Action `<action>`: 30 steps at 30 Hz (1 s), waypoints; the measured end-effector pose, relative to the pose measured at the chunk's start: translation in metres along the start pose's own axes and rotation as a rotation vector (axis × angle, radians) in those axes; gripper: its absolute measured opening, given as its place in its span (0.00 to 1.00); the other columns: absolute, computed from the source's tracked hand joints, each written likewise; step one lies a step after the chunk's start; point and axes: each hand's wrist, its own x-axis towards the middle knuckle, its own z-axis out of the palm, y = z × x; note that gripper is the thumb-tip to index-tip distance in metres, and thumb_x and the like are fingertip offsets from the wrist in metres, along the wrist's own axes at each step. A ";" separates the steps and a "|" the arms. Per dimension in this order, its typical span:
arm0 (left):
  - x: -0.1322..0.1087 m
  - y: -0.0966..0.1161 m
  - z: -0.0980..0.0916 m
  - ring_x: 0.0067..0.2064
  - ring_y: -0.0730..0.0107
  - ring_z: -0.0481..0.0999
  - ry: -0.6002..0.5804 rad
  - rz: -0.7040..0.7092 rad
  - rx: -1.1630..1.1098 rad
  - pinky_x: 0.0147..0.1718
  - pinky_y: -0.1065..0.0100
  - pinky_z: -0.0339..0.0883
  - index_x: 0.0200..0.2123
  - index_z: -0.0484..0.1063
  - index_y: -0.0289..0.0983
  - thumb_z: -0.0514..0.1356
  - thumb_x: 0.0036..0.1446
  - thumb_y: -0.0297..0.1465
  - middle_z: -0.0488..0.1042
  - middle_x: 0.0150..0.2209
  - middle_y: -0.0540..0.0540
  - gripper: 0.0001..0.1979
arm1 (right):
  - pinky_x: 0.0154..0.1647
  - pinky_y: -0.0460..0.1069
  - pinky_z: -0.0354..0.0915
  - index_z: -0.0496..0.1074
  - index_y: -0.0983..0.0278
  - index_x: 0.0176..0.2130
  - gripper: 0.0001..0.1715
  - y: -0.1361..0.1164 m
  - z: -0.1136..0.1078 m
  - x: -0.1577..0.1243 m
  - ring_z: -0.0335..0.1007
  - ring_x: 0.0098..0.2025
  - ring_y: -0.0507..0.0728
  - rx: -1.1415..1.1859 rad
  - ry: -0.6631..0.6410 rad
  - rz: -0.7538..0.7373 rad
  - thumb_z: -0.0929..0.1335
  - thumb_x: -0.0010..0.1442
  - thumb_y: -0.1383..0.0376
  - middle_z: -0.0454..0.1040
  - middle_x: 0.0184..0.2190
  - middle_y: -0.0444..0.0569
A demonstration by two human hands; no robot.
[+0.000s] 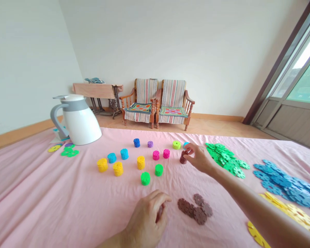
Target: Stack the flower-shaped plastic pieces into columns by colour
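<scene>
My right hand pinches the top of a short stack of brown notched plastic discs standing on the pink cloth; its fingertips hide part of the stack. Closer to me, my left hand is curled with its palm turned inward. Dark brown shows between its thumb and fingers, apparently brown discs, mostly hidden. To the right of this hand lie several loose brown discs, partly overlapping. A light blue stack is partly covered behind my right fingers, and a lime stack stands left of it.
Yellow, green, pink and blue stacks stand across the cloth. Heaps of green, blue and yellow discs lie at right. A white jug stands back left.
</scene>
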 end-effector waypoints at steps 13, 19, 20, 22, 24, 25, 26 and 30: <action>0.000 0.001 -0.001 0.31 0.71 0.69 0.010 0.026 -0.008 0.30 0.72 0.60 0.36 0.72 0.38 0.50 0.47 0.15 0.72 0.32 0.48 0.18 | 0.34 0.48 0.65 0.70 0.64 0.41 0.14 -0.002 -0.011 -0.002 0.73 0.31 0.53 0.009 -0.030 0.021 0.66 0.51 0.65 0.76 0.34 0.49; 0.001 0.001 -0.001 0.30 0.71 0.69 0.006 0.027 -0.017 0.31 0.71 0.60 0.36 0.72 0.37 0.50 0.50 0.16 0.72 0.32 0.48 0.17 | 0.33 0.47 0.66 0.70 0.64 0.41 0.13 -0.002 -0.029 -0.017 0.73 0.32 0.53 0.017 0.005 0.029 0.64 0.55 0.64 0.77 0.33 0.49; 0.001 0.001 -0.002 0.30 0.71 0.69 0.005 0.025 -0.014 0.31 0.71 0.60 0.37 0.72 0.37 0.50 0.50 0.16 0.72 0.32 0.48 0.17 | 0.33 0.47 0.66 0.71 0.64 0.41 0.13 -0.001 -0.029 -0.020 0.73 0.32 0.53 -0.011 0.000 0.043 0.63 0.56 0.65 0.78 0.33 0.49; 0.001 0.002 -0.002 0.30 0.71 0.69 0.006 0.021 -0.006 0.31 0.71 0.60 0.37 0.72 0.37 0.50 0.50 0.16 0.72 0.32 0.48 0.17 | 0.34 0.47 0.65 0.73 0.64 0.40 0.14 0.002 -0.027 -0.024 0.74 0.33 0.55 -0.081 -0.020 0.071 0.61 0.56 0.67 0.78 0.32 0.50; 0.001 0.002 -0.002 0.30 0.71 0.69 0.006 0.023 0.001 0.30 0.71 0.60 0.37 0.72 0.38 0.50 0.50 0.16 0.72 0.32 0.48 0.17 | 0.35 0.48 0.64 0.74 0.64 0.38 0.14 0.004 -0.023 -0.027 0.73 0.34 0.56 -0.132 -0.038 0.084 0.61 0.55 0.68 0.78 0.31 0.50; 0.001 0.002 -0.002 0.30 0.71 0.69 0.006 0.025 0.004 0.30 0.71 0.60 0.37 0.72 0.38 0.50 0.50 0.16 0.72 0.32 0.48 0.17 | 0.35 0.48 0.63 0.74 0.64 0.37 0.14 0.005 -0.020 -0.028 0.73 0.34 0.56 -0.146 -0.043 0.084 0.61 0.55 0.69 0.78 0.32 0.51; 0.001 0.002 -0.002 0.29 0.71 0.69 0.006 0.025 0.006 0.30 0.72 0.60 0.37 0.72 0.38 0.50 0.49 0.16 0.72 0.32 0.48 0.18 | 0.36 0.48 0.63 0.75 0.64 0.37 0.14 0.005 -0.017 -0.028 0.73 0.34 0.56 -0.160 -0.050 0.083 0.62 0.54 0.70 0.77 0.32 0.51; 0.001 0.002 -0.002 0.30 0.71 0.69 0.008 0.021 0.014 0.29 0.72 0.60 0.36 0.72 0.38 0.50 0.48 0.15 0.72 0.31 0.48 0.18 | 0.36 0.47 0.61 0.74 0.64 0.37 0.15 0.002 -0.011 -0.027 0.71 0.34 0.55 -0.193 -0.080 0.073 0.62 0.52 0.72 0.76 0.33 0.50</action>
